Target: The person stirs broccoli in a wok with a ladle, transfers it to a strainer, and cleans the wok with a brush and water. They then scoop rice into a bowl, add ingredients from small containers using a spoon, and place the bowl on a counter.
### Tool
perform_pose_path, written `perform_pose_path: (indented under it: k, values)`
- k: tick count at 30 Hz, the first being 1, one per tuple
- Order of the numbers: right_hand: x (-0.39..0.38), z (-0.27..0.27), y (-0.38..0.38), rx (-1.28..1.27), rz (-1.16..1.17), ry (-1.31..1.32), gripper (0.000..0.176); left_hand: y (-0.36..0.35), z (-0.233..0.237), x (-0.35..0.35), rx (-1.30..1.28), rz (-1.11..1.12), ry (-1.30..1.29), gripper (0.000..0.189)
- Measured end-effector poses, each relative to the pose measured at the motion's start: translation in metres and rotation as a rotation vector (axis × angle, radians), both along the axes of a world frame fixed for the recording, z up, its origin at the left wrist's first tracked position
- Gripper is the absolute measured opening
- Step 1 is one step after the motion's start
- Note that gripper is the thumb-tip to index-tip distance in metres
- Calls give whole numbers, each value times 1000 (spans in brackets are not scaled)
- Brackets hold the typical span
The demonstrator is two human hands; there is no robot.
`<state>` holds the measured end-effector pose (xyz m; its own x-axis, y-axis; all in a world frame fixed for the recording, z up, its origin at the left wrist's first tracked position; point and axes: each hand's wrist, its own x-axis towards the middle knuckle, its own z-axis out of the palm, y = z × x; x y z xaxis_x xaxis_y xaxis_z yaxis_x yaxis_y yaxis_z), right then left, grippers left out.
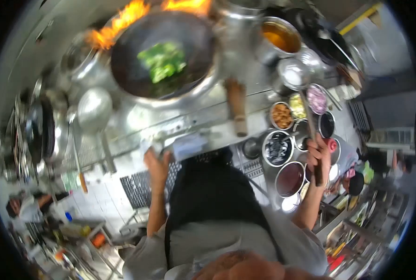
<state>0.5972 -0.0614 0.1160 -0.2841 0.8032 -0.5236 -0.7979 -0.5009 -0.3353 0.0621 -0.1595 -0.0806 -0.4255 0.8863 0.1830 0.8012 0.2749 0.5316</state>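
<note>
My right hand [319, 153] is closed around the wooden-ended handle of a ladle [311, 114], whose metal shaft reaches up over the bowls towards a steel pot with pale contents [293, 73]. At the stove's front edge is my left hand [157, 163], thumb and fingers apart, next to a folded pale cloth [189, 144]. Motion blur hides whether its fingertips touch the cloth. Chopped green vegetables [162, 61] lie in a large dark wok [124, 70], with flames [124, 21] behind it. The wok's wooden handle [237, 109] points towards me.
On the right stand bowls of brown pieces [281, 115], chopped purple onion [316, 99] and dark red sauce [289, 179]. A pot of orange liquid [280, 36] is behind them. To the left lies a large strainer [95, 108]. Other people [30, 207] are in the background.
</note>
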Motion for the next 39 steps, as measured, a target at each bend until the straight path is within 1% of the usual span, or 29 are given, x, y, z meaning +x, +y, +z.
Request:
perform_pose_path:
  k: [1, 2, 3, 4, 6, 7, 10, 11, 12, 13, 14, 16, 17, 18, 20, 21, 22, 24, 25, 26, 28, 29, 31, 32, 33, 36, 37, 39]
  values:
    - [-13, 9, -4, 36, 15, -16, 28, 2, 10, -1, -1, 5, -60, 60]
    - [-26, 22, -5, 83, 22, -41, 32, 5, 10, -8, 24, -31, -83, 55]
    - [-44, 35, -8, 43, -54, 7, 41, 11, 7, -12, 40, 48, -159, 61]
    - [-61, 45, -6, 46, -25, 45, 43, 15, 5, -16, 59, 121, -233, 66]
    - [-93, 60, -8, 56, 7, 130, 46, 20, 7, -27, -87, 129, -108, 75]
    - [-109, 65, -5, 72, 40, 116, 49, 20, 10, -32, -160, 127, -43, 79]
    - [-165, 71, 11, 93, 119, 28, 44, 22, 19, -38, -157, 118, 71, 84]
    - [-167, 58, 19, 42, 113, -53, 37, 23, 26, -42, -129, 138, 150, 73]
    - [-189, 57, 30, 78, 171, -174, 34, 20, 13, -51, -113, 97, 81, 69]
    - [-210, 55, 42, 112, 230, -295, 32, 18, -10, -61, -92, 55, 14, 65]
    - [-228, 49, 54, 159, 293, -448, 34, 17, -22, -69, -71, 8, -51, 61]
    - [-281, 47, 71, 140, 335, -795, 44, 13, -9, -60, -64, 19, 64, 55]
    - [-302, 40, 77, 212, 405, -869, 47, 13, 0, -57, -58, 26, 123, 52]
    - [-317, 29, 84, 287, 475, -942, 51, 12, 7, -59, -128, -4, 89, 51]
    - [-327, -8, 109, 543, 674, -1250, 52, 8, 16, -61, -267, -63, 19, 50]
    - [-335, -22, 121, 654, 683, -1350, 52, 6, 11, -62, -220, -56, 73, 49]
    - [-348, -33, 130, 767, 693, -1449, 53, 4, 9, -67, -161, -74, 38, 48]
    - [-356, -32, 131, 868, 731, -1546, 54, 3, 7, -84, -46, -113, -25, 46]
    - [-356, -23, 128, 856, 762, -1546, 54, 3, 12, -90, -47, -90, -26, 42]
    - [-358, -16, 123, 846, 792, -1544, 54, -2, 10, -98, -16, -79, -409, 41]
    - [-329, -5, 122, 910, 870, -1538, 54, -11, 3, -116, 57, -56, -1175, 38]
    - [-312, 0, 122, 944, 913, -1535, 54, -21, 18, -122, -5, 54, -1437, 49]
    - [-293, -1, 124, 1132, 870, -1756, 54, -38, 50, -122, 269, -63, -1855, 59]
    - [-286, -3, 124, 1219, 837, -1865, 54, -45, 58, -120, 409, -134, -2056, 65]
    - [-297, 0, 122, 1137, 827, -1906, 55, -48, 51, -116, 445, -166, -2276, 88]
    - [-332, -42, 142, 972, 755, -1967, 53, -25, 80, -105, 543, -609, -2656, 100]
    - [-343, -55, 147, 1032, 713, -1920, 53, -20, 75, -102, 536, -582, -2738, 109]
    - [-358, -72, 154, 1152, 630, -1818, 51, -6, 69, -89, 455, -568, -2789, 106]
